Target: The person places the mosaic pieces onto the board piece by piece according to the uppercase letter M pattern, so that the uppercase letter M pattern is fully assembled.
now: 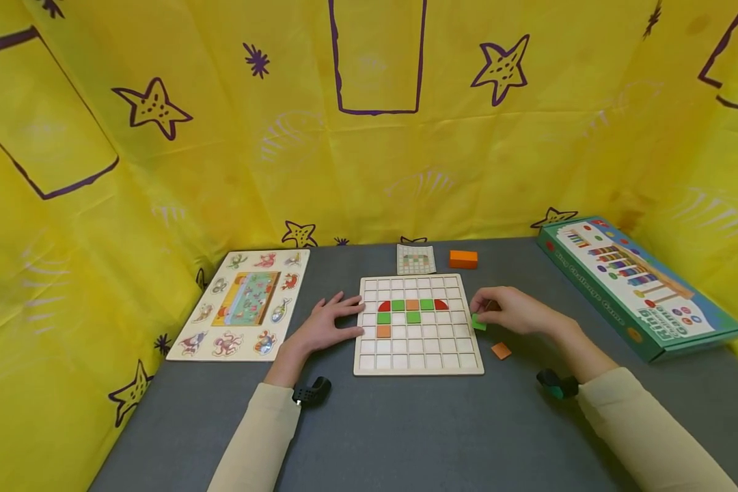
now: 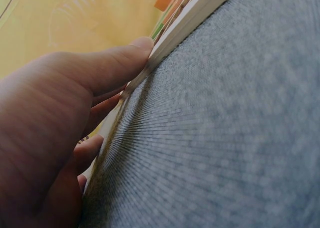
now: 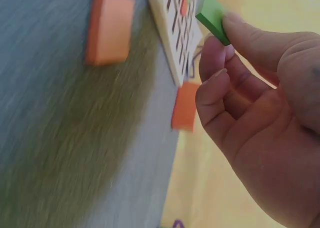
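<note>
A pale wooden grid board lies flat in the middle of the grey table. Red, green and orange tiles fill some of its upper and left squares. My left hand touches the board's left edge with thumb and fingers extended; the left wrist view shows the thumb against that edge. Beside the right edge, my right hand pinches a green square tile between thumb and fingertips. An orange tile lies on the table just below that hand.
Behind the board are a small pattern card and an orange block. A sea-animal picture board lies at left, a green game box at right. A yellow cloth hangs behind the table.
</note>
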`<state>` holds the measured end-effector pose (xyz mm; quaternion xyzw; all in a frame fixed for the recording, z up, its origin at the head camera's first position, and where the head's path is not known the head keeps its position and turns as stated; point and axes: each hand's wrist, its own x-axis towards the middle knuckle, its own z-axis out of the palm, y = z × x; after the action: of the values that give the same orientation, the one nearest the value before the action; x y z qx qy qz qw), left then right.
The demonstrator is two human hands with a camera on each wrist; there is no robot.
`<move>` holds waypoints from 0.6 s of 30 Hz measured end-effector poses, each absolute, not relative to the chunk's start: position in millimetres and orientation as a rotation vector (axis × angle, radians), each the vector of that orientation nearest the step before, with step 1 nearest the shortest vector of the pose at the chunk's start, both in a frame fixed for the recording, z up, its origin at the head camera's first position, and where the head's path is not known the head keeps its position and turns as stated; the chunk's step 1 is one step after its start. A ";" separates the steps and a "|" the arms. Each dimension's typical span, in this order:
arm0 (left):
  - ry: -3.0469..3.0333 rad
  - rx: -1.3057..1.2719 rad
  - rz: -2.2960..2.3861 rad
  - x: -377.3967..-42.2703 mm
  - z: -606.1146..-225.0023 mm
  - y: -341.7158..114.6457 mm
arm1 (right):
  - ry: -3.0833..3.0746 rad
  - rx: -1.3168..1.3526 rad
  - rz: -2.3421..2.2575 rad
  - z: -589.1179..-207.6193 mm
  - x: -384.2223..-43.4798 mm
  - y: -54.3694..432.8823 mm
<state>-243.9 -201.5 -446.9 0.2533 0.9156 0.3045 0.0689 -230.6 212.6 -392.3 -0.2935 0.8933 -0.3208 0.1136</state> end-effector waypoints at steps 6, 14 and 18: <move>2.759 0.747 0.908 -244.9 -448.4 -200.9 | 2.592 -0.884 -0.980 -395.4 -242.9 190.5; 2.759 0.749 0.911 -245.7 -448.9 -201.0 | 2.586 -0.873 -0.984 -399.1 -257.3 170.4; 2.759 0.752 0.911 -245.5 -448.6 -200.6 | 2.580 -0.877 -0.982 -400.9 -262.2 162.0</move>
<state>-245.5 -200.6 -448.6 0.2499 0.9170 0.3028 0.0702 -262.2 162.0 -400.9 -0.3006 0.8840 -0.3366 0.1220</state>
